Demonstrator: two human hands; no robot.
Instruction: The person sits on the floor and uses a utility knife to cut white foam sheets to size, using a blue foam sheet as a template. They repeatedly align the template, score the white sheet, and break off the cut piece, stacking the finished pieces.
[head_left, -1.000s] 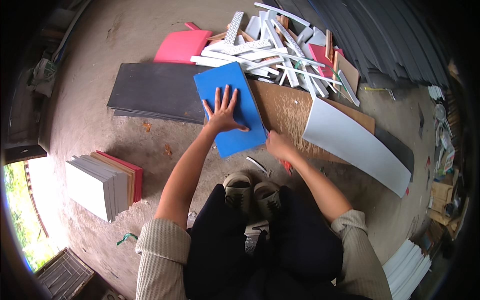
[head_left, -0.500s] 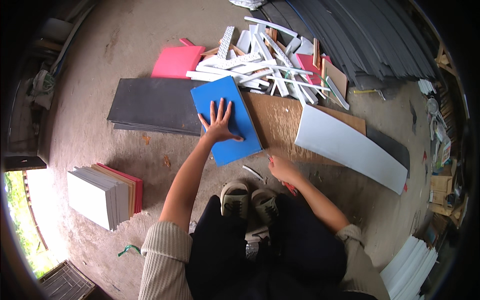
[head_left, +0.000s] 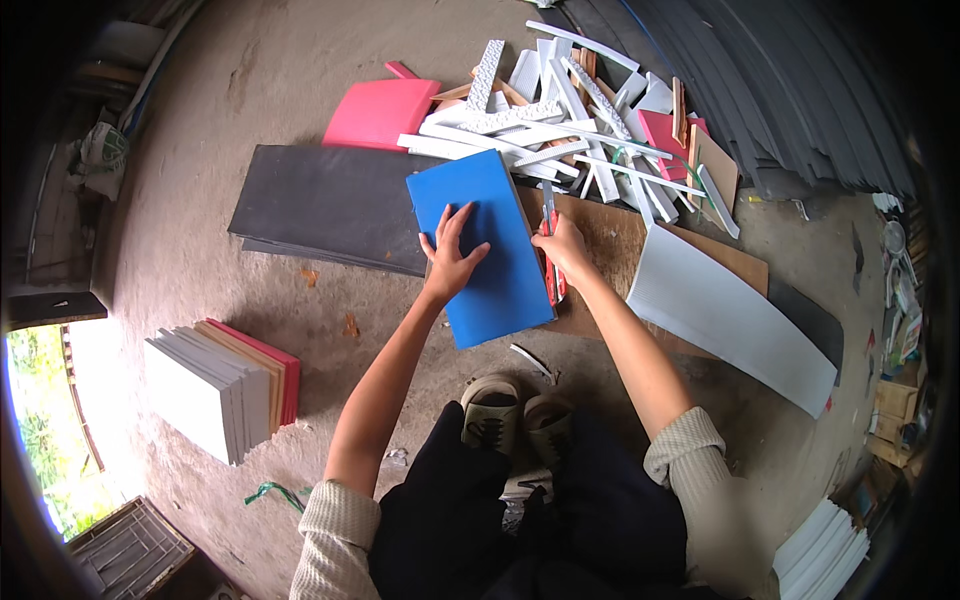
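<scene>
A blue rectangular board point(head_left: 492, 308) lies on a worn brown board point(head_left: 612, 262), tilted a little from upright in my view. Flat on its face rests my left hand point(head_left: 455, 255), fingers spread. Along its right edge, my right hand point(head_left: 563, 247) grips a red-handled utility knife point(head_left: 554, 284), its grey blade pointing away from me beside the edge. Whether the blade touches the board I cannot tell. A dark sheet stack point(head_left: 325, 205) lies left of the blue board, and a long white sheet point(head_left: 730, 315) lies to the right.
Beyond the boards is a heap of white offcuts point(head_left: 545, 120) with a pink sheet point(head_left: 380, 112). Long dark sheets point(head_left: 760, 90) are piled at the far right. A stack of white, tan and red sheets point(head_left: 215, 390) stands left. A thin white strip point(head_left: 533, 360) lies before my sandals.
My right hand has moved forward with the knife, from near my feet to the blue board's right edge. My left hand stays on the board, fingers slightly less spread. The view has shifted.
</scene>
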